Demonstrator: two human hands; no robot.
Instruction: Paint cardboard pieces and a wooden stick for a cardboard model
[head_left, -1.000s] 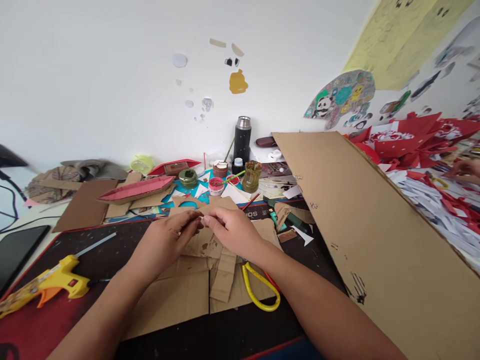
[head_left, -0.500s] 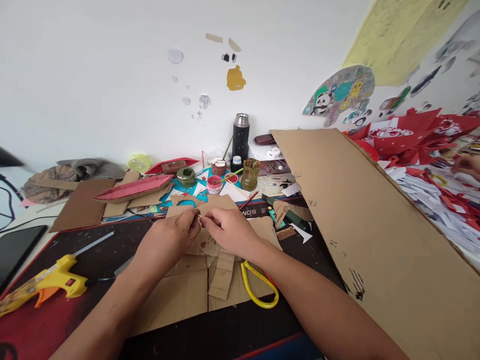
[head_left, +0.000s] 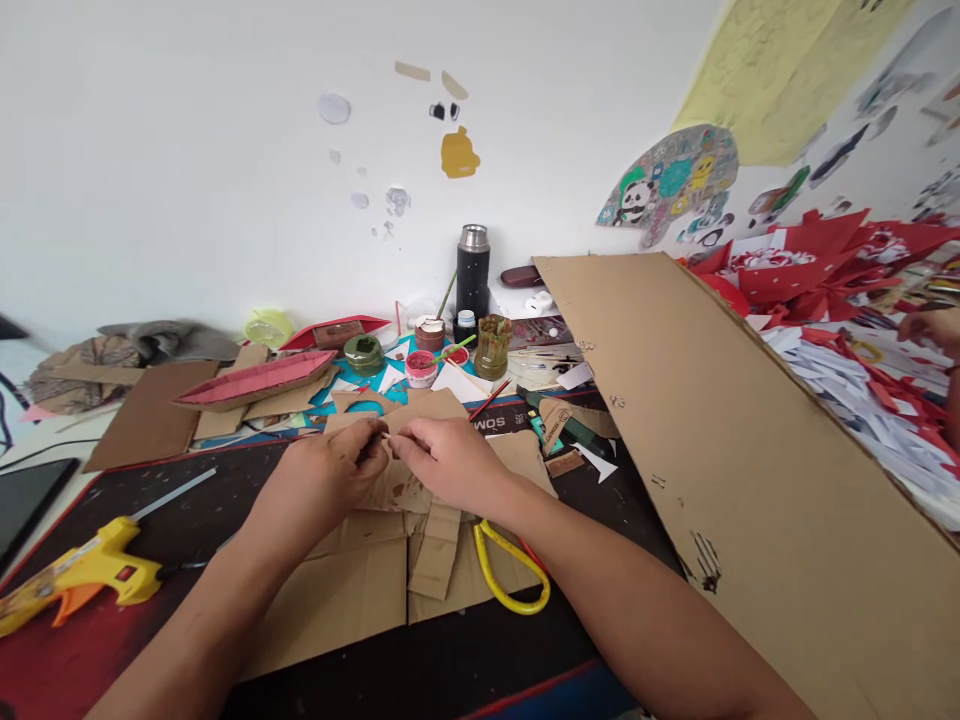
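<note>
My left hand (head_left: 326,462) and my right hand (head_left: 451,460) meet above a pile of cardboard pieces. Both have their fingers pinched together at a tiny pale piece (head_left: 385,435), mostly hidden by the fingertips; its kind does not show. Beneath lies a cardboard sheet (head_left: 345,590) with a small folded cardboard strip (head_left: 436,552) on top. Scissors with a yellow handle (head_left: 480,570) rest by my right wrist, their blades hidden. A cardboard piece with brown stains (head_left: 405,490) lies just under my hands.
A yellow glue gun (head_left: 97,570) lies at left. Behind stand a pink-lined cardboard boat shape (head_left: 259,380), paint jars (head_left: 364,354) and a black thermos (head_left: 472,275). A large cardboard panel (head_left: 735,400) leans at right, beyond it paper strips (head_left: 832,385) and another person's hand (head_left: 930,328).
The whole view has shifted a little, so things sit slightly further left. My hands stay together in the same pinch, with only small finger movement.
</note>
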